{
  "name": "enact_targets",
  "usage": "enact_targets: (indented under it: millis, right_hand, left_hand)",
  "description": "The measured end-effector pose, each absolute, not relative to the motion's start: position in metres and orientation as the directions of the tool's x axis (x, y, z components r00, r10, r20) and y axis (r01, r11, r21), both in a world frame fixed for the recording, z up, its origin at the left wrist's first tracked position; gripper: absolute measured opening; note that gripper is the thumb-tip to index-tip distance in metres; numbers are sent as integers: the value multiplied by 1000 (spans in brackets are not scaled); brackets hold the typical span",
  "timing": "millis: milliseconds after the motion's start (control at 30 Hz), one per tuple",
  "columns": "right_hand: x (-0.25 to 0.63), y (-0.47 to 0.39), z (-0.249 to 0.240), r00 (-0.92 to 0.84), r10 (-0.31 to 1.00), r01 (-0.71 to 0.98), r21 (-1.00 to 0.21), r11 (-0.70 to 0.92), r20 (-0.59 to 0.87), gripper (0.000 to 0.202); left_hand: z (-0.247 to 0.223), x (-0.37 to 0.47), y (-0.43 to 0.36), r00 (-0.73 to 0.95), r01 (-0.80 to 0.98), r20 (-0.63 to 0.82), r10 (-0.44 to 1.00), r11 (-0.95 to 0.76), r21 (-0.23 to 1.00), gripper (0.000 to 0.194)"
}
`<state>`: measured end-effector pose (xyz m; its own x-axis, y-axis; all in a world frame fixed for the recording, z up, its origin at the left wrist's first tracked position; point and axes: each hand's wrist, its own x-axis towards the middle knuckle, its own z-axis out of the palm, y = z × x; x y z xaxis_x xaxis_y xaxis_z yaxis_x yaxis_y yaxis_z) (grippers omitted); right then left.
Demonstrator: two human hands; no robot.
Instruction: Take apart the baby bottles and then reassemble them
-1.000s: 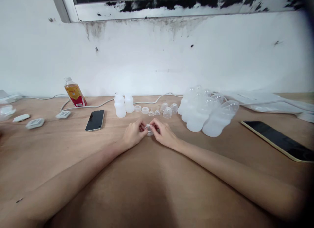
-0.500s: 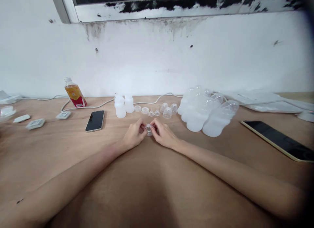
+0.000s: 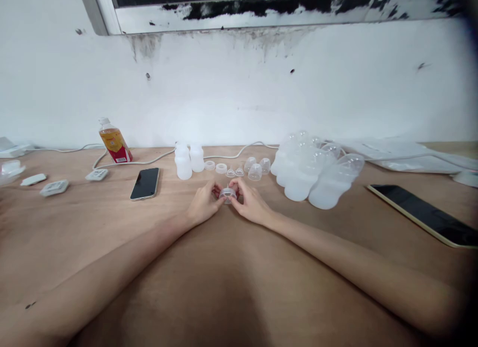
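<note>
Between my two hands is a clear baby bottle nipple (image 3: 227, 193) with a ring about its base, close above the table. My left hand (image 3: 203, 202) pinches its left side, and my right hand (image 3: 250, 202) grips the right side with thumb and fingers. Just beyond lie two loose nipples (image 3: 235, 173), two white screw rings (image 3: 215, 167) and several clear dome caps (image 3: 255, 172). White baby bottles (image 3: 183, 163) without tops stand behind my left hand. To the right is a cluster of capped baby bottles (image 3: 311, 170).
A phone (image 3: 145, 183) lies at left, another phone (image 3: 423, 212) at far right. A drink bottle (image 3: 115, 144) stands by the wall, near a white cable (image 3: 149, 163). Small white boxes (image 3: 54, 187) lie far left. Plastic bags (image 3: 403, 155) rest at the back right.
The piece in my fingers has tilted, so its nipple tip now shows at the top and the ring appears wider. My fingers have shifted slightly around it.
</note>
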<state>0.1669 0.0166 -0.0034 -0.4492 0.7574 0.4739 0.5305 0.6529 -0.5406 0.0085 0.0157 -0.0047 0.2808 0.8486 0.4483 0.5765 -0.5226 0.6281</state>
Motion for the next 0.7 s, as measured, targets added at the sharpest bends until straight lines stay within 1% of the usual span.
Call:
enact_targets:
  millis: [200,233,300,367,400,433,467,500,533,567,633,700]
  right_hand:
    - [166,16,-4,-479,750,558,-502,661,456,24]
    - [167,16,-4,-484,744,555,-496,668,461,25]
    - [167,18,-4,-482,726,528,-498,688,490,29]
    - [168,21,-4,-478,715,478,-531,700,511,35]
    - [168,22,-5,-481,719,449,-563,694,502,37]
    - [168,23,-5,-487,729,421,-602,679,482,38]
    - [168,24,-5,-492,743,398,-641,656,454,38]
    - [168,25,-5,-490,757,383,-674,632,431,37]
    - [168,24,-5,-480,770,373,-696,613,421,35]
    - [168,24,-4,-463,778,369,-707,604,423,33]
    - [168,22,-1,-420,794,372,-715,592,439,35]
    - [168,20,1,-399,827,372,-754,541,397,36]
  left_hand:
    - [-8,12,13,305,642,439,845,-523,561,9]
    - [-7,10,14,326,642,438,837,-537,547,11]
    - [-1,4,18,394,622,455,799,-596,508,23]
    - [8,-9,27,420,602,522,742,-658,452,36]
    - [13,-18,33,368,620,582,725,-658,428,37]
    - [17,-28,39,271,655,658,702,-636,409,35]
    - [20,-39,47,116,703,736,667,-578,413,36]
    - [21,-49,55,-35,744,778,627,-504,439,41]
    - [20,-59,62,-136,765,788,600,-442,468,48]
    - [18,-68,70,-197,772,772,604,-389,502,55]
    - [12,-81,81,-250,772,689,680,-289,566,67]
    - [5,-87,88,-240,772,597,766,-222,595,68]
